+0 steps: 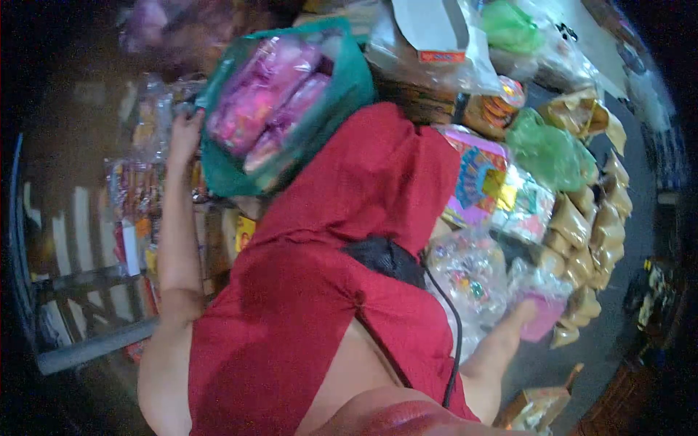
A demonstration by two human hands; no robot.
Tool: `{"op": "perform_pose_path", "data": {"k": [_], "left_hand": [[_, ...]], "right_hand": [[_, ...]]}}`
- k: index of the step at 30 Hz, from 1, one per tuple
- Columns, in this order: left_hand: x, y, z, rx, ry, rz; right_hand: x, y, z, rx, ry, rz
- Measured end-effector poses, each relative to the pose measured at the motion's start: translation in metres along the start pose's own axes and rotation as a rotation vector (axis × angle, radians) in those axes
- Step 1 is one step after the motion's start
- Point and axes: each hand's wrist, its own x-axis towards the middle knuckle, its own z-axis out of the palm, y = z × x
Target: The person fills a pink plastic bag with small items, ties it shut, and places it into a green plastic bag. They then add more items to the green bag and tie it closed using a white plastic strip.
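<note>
My left hand (187, 129) is at the left edge of a teal green bag (349, 91), its fingers closed on the bag's rim. Several shiny pink and purple plastic-wrapped packs (265, 94) fill the bag. On the other side, my right hand (520, 320) is closed on a pink packet (542, 317) with clear plastic at its top. Its fingers are partly hidden and blurred. Close to that hand lies a clear plastic bag (465, 269) with small colourful items inside.
Rows of tan wrapped packets (607, 225) lie at the right, beside a light green plastic bag (552, 149). A white box (429, 29) stands at the top. Hanging or stacked small packets (142, 189) line the left. A black cord (456, 327) runs down my red clothing.
</note>
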Motion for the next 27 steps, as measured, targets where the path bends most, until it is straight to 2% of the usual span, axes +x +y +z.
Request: {"op": "perform_pose_path", "data": {"k": [4,6,7,8,10,12,15,16,18,19,21,22,23,24,25,26,27], "left_hand": [[0.008,-0.001,-0.002,0.042,-0.026,0.012],[0.013,0.004,-0.004,0.182,-0.095,-0.011],[0.020,-0.009,-0.001,0.294,0.002,0.164],[0.017,-0.007,0.001,0.290,-0.007,0.158],[0.009,0.003,0.003,0.397,0.024,0.222],[-0.004,0.018,0.000,0.387,-0.021,0.209],[-0.015,0.029,-0.007,0.417,-0.006,0.237],[-0.024,0.043,-0.014,0.438,-0.020,0.206],[-0.024,0.047,-0.018,0.444,-0.050,0.193],[-0.016,0.037,-0.019,0.479,0.034,0.295],[-0.001,0.031,-0.017,0.441,0.156,0.512],[-0.004,0.042,-0.017,0.359,0.185,0.625],[-0.017,0.065,-0.018,0.289,0.139,0.642],[-0.030,0.088,-0.020,0.219,0.085,0.657],[-0.034,0.102,-0.015,0.117,0.029,0.738],[-0.034,0.113,-0.005,0.011,-0.022,0.810],[-0.044,0.130,0.004,-0.032,-0.075,0.851]], "right_hand": [[0.000,0.008,-0.010,-0.002,0.025,0.012],[0.001,0.005,-0.008,-0.011,0.077,0.031],[0.000,0.008,-0.008,-0.030,0.120,0.052],[-0.007,0.007,-0.016,-0.041,0.122,0.054],[-0.026,-0.004,-0.032,0.060,0.167,0.272],[-0.039,-0.007,-0.047,0.087,0.151,0.258],[-0.063,-0.021,-0.079,0.414,0.284,0.360],[-0.056,-0.011,-0.065,0.409,0.289,0.373],[-0.029,0.023,-0.018,0.238,0.154,0.139],[-0.046,0.023,-0.036,0.270,0.186,0.049],[-0.026,0.043,-0.006,0.201,0.240,-0.021],[-0.060,0.020,-0.067,0.275,0.167,0.117],[-0.112,-0.007,-0.139,0.431,0.408,0.059],[-0.099,0.011,-0.136,0.590,0.405,-0.013],[-0.088,0.024,-0.136,0.592,0.564,-0.023],[-0.097,0.023,-0.171,0.763,0.587,-0.048],[-0.113,0.020,-0.206,0.495,0.886,-0.060]]}}
